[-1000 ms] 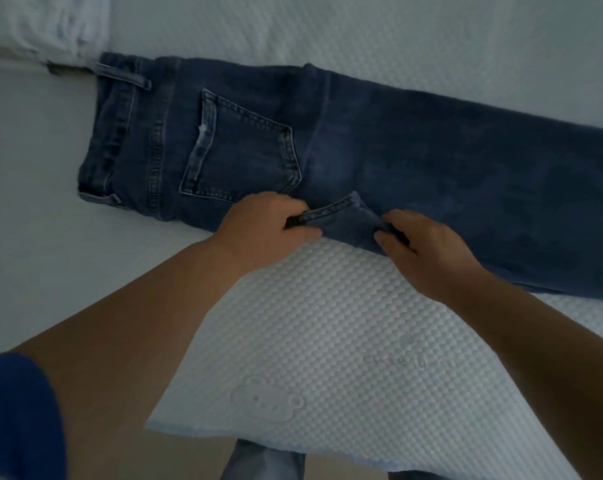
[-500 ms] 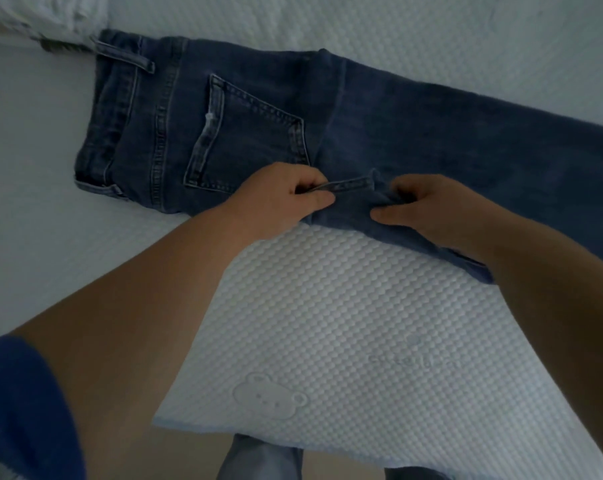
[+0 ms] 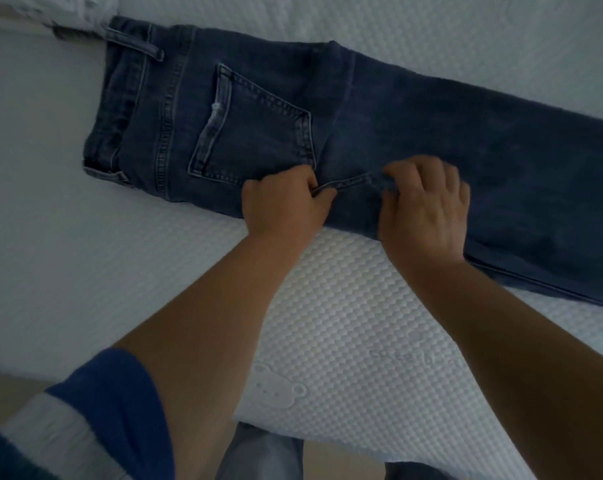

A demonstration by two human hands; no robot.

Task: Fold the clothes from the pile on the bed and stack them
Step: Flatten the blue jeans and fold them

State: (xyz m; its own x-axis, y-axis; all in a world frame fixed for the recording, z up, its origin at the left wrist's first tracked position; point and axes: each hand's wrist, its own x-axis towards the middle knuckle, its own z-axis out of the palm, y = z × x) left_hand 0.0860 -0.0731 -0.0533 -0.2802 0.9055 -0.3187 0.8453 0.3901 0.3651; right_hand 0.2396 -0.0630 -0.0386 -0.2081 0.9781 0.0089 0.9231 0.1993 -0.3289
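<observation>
Tucking the crotch flap (image 3: 350, 184) inward: my left hand (image 3: 286, 206) and right hand (image 3: 423, 206) pinch it, now carried toward twelve o'clock onto the jeans (image 3: 431, 133), lying across the bed (image 3: 345, 341), squaring them for folding.

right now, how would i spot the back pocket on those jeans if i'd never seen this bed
Find the white bed and the dark blue jeans lying lengthwise across it, waistband to the left. The back pocket is the stitched five-sided patch beside the waistband, just above the left hand. Its pale contrast stitching and a small worn white spot on its left edge set it apart from the plain denim leg.
</observation>
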